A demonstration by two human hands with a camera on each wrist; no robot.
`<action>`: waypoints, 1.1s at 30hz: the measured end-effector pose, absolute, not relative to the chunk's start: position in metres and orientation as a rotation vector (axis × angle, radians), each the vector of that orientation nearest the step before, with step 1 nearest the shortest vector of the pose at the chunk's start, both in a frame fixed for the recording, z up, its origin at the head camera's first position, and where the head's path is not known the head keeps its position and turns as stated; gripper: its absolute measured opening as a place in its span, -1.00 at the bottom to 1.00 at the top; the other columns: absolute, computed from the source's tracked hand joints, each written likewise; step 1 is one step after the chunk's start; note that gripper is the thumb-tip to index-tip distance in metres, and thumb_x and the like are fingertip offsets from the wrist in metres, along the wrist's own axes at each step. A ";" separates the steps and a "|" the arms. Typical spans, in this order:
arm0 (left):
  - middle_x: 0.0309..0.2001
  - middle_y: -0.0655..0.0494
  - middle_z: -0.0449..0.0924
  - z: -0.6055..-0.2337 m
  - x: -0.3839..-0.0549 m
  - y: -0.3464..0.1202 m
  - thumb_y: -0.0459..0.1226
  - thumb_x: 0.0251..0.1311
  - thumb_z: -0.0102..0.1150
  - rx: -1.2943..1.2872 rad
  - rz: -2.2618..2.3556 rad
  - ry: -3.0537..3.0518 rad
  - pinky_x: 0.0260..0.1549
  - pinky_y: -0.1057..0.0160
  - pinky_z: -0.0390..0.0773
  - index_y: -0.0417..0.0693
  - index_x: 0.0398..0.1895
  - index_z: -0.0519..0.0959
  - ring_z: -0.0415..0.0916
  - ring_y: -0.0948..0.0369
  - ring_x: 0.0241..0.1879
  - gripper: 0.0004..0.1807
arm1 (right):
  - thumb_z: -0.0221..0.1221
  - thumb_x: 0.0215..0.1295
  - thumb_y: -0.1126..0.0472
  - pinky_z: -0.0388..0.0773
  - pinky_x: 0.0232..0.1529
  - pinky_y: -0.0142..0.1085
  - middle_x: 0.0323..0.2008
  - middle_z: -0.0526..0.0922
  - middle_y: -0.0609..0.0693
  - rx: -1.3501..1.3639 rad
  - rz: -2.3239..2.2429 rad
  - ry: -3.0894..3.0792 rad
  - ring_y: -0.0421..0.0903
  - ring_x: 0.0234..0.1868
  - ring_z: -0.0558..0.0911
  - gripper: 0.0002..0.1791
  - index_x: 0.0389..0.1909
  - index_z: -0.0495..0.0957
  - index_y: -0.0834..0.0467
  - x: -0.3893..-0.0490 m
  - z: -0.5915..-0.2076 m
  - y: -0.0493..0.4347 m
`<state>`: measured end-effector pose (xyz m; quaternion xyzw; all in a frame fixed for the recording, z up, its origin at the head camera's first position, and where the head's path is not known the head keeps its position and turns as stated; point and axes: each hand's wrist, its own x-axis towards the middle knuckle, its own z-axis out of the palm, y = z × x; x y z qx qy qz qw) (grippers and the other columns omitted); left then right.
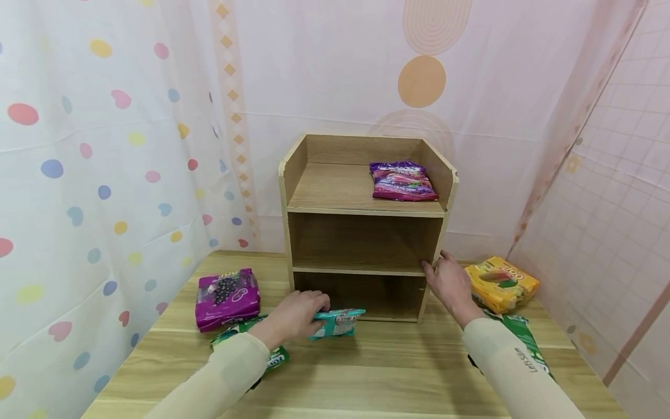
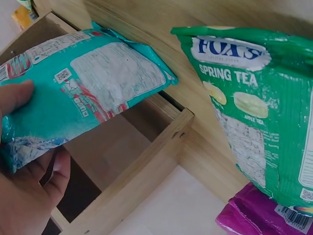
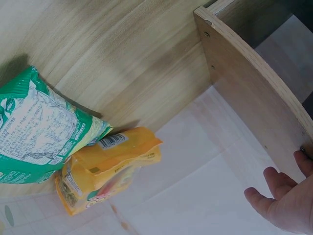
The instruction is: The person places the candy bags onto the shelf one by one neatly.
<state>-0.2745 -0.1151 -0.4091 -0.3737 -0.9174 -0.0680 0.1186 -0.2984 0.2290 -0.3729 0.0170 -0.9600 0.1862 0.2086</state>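
Note:
In my left hand I grip a teal candy bag, thumb on its printed back and fingers underneath. It is in front of the lowest compartment of a wooden shelf. My right hand holds the right side panel of that shelf, its thumb at the front edge and its fingers along the outer face. In the right wrist view the thumb is hidden. On the shelf's top level, toward the right, lies a purple candy bag.
Left of the shelf lie a purple grape bag and a green Fox's Spring Tea bag, partly behind my left arm. Right of it are a yellow bag and another green bag. Patterned curtains surround the wooden table.

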 end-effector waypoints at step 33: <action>-0.19 0.25 0.58 -0.420 -0.254 -0.117 0.20 0.06 0.35 -1.168 -0.210 -3.205 -0.11 0.16 0.54 0.15 -0.22 0.65 0.49 0.25 -0.18 -0.59 | 0.05 0.46 0.07 0.60 -0.21 0.08 0.22 0.47 0.40 0.105 0.502 -2.669 0.29 -0.12 0.66 -0.50 -0.63 0.59 0.27 -0.300 -0.373 0.232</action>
